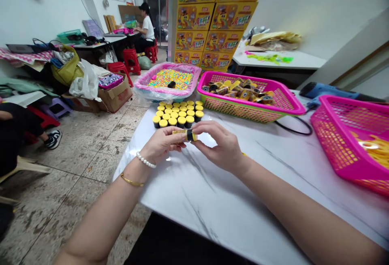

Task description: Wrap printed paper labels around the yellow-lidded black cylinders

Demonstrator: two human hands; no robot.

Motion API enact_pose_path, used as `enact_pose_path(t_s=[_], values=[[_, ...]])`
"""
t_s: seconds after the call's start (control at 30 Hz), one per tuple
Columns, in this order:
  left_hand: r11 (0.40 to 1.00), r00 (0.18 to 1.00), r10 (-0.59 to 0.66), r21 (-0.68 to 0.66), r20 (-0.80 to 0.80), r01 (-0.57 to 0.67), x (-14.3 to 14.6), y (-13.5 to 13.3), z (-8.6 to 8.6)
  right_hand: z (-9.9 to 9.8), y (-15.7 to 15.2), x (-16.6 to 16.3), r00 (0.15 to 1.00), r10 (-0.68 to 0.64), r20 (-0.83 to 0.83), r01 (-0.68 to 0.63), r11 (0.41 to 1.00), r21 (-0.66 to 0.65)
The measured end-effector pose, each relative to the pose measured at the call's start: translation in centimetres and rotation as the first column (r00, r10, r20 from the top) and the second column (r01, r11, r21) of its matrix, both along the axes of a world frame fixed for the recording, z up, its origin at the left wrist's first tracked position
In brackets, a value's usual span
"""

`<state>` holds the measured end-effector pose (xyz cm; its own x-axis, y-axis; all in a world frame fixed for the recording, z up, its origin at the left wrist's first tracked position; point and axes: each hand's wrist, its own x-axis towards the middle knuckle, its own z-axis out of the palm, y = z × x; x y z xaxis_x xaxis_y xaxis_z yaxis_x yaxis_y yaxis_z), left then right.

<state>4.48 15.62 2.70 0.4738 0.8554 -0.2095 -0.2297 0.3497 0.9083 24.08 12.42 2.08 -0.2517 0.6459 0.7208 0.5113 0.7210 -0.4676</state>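
My left hand point(161, 142) is closed around the yellow-labelled body of a small tub point(191, 135), which lies on its side in the air just above the table. A black band and a yellow lid show at the tub's right end. My right hand point(221, 145) pinches that lid end between thumb and fingers. Just beyond my hands stand several black tubs with yellow lids point(173, 115), upright in close rows. The lower side of the held tub is hidden by my fingers.
Behind the rows sits a lined basin point(145, 82) of colourful beads or candies with a dark cup in it. A pink-and-green basket point(243, 110) holds more labelled tubs. Another pink basket point(334, 143) with yellow pieces stands right, near a blue tool point(328, 91). Yellow boxes point(194, 17) are stacked behind.
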Motion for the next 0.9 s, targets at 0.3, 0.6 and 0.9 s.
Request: enact_pose_path(t_s=[0.3, 0.6, 0.9], values=[[0.992, 0.992, -0.125, 0.027, -0.024, 0.125, 0.5, -0.1, -0.4, -0.2, 0.1, -0.8, 0.995, 0.099, 0.0, -0.099, 0.993, -0.069], [0.997, 0.997, -0.071, -0.029, -0.033, 0.07, -0.1, 0.2, -0.6, -0.7, 0.2, 0.1, 0.999, 0.025, 0.026, -0.024, 0.999, -0.029], [1.0, 0.994, -0.017, -0.009, -0.108, 0.016, 0.0, 0.9, -1.1, -2.1, 0.4, -0.2, 0.998, -0.043, -0.043, 0.037, 0.993, -0.114]])
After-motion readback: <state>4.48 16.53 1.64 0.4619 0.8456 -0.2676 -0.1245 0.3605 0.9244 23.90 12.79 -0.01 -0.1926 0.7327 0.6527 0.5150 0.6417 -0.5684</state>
